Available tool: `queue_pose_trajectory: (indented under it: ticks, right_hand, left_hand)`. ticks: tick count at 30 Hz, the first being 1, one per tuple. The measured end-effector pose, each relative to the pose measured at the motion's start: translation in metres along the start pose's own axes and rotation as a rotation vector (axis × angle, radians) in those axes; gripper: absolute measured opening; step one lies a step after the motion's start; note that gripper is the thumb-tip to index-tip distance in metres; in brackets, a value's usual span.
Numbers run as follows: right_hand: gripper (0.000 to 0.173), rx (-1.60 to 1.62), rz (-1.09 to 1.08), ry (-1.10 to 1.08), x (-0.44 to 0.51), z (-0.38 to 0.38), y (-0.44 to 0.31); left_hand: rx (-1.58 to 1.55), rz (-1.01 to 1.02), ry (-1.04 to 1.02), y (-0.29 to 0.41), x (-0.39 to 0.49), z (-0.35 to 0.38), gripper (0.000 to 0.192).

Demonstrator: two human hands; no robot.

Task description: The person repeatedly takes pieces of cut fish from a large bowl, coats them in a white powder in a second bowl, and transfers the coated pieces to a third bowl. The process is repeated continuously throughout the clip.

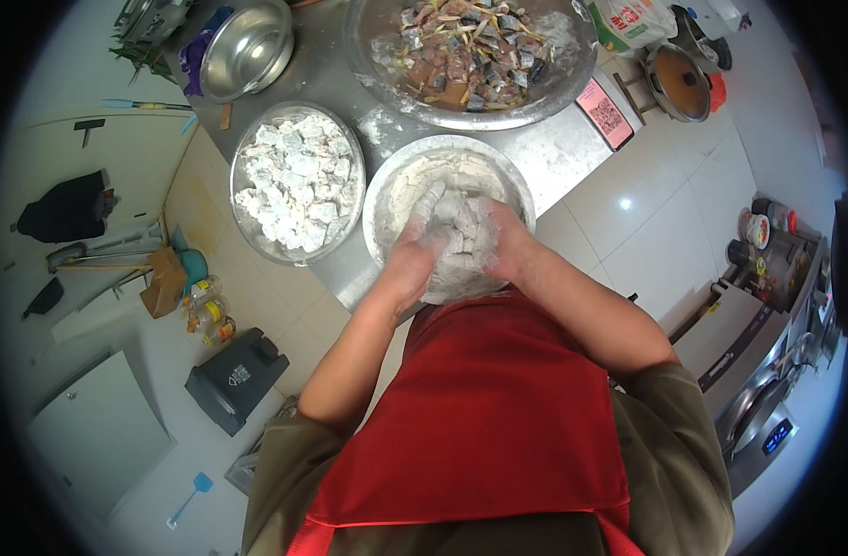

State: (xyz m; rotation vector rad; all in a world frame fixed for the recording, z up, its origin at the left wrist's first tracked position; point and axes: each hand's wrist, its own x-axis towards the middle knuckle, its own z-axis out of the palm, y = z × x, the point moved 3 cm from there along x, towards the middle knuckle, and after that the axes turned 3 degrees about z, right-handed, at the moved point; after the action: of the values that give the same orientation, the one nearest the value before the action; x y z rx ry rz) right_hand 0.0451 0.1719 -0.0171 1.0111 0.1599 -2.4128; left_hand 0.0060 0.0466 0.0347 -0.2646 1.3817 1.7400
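Note:
Both my left hand and my right hand are inside a metal bowl of flour, on either side of flour-coated pieces. The fingers are dusted white and partly blurred, so whether they grip a piece is unclear. Left of this bowl stands a metal basin heaped with floured chunks. Beyond my hands, a wide metal basin holds raw fish pieces with skin on, mixed with pale yellow strips in brownish liquid.
The bowls rest on a steel table with flour smears. A deep metal bowl and a purple cloth lie at its far left. A pink card with a printed code is at the right edge, near a lidded pan.

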Motion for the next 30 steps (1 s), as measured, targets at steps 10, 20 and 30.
queue_pose_trajectory:
  ticks: [10, 20, 30]
  right_hand:
    - [0.031, -0.298, 0.033, 0.099, -0.021, 0.014, -0.005]
    - [0.052, -1.028, -0.277, 0.336, -0.038, 0.005, -0.017]
    - [0.044, -2.154, -0.387, 0.387, -0.029, -0.016, -0.004]
  left_hand:
    - [1.113, 0.361, 0.012, -0.004, 0.009, -0.014, 0.058]
    - [0.519, 0.232, 0.033, -0.012, 0.004, -0.036, 0.041]
    - [0.398, 0.435, 0.557, 0.064, -0.037, -0.119, 0.040]
